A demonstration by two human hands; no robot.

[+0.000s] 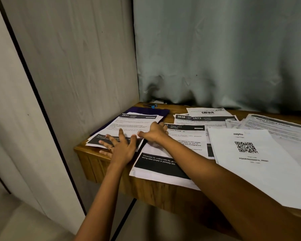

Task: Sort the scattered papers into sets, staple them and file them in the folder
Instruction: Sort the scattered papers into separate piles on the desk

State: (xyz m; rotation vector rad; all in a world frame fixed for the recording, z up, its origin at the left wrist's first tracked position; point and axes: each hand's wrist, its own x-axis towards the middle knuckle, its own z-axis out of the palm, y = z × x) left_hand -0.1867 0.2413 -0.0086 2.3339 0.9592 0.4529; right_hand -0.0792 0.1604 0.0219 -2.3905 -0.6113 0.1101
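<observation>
You stand at a wooden table [163, 193] set in a corner, its top strewn with printed papers. Nearest you, on the right, lies the zepto sheet [250, 171] with its QR code, overhanging the front edge. Just left of it is the dining sheet [163, 164], a black band across its lower part, and your right forearm crosses over it. Your left hand [119, 146] lies flat, fingers spread wide, pressing the lower end of the 2641 sheet [134, 124] near the table's left end; a ring [111, 148] shows on one finger. Your right hand [155, 132] sits at that sheet's right edge, thumb stretched toward the left hand and fingers bent, but you cannot tell whether it pinches the paper or only presses on it. The 2641 sheet rests on the dark purple folder [156, 112], which shows beyond its far edge. To the right lie the 3638 sheet [181, 117], the 1573 sheet [198, 118] and, farther back, the blinkit sheet [207, 112]. In the far corner sits a small dark stapler [151, 106] with a blue end. Behind it hangs a grey curtain [215, 58], with a pale panel [76, 58] to the left.
</observation>
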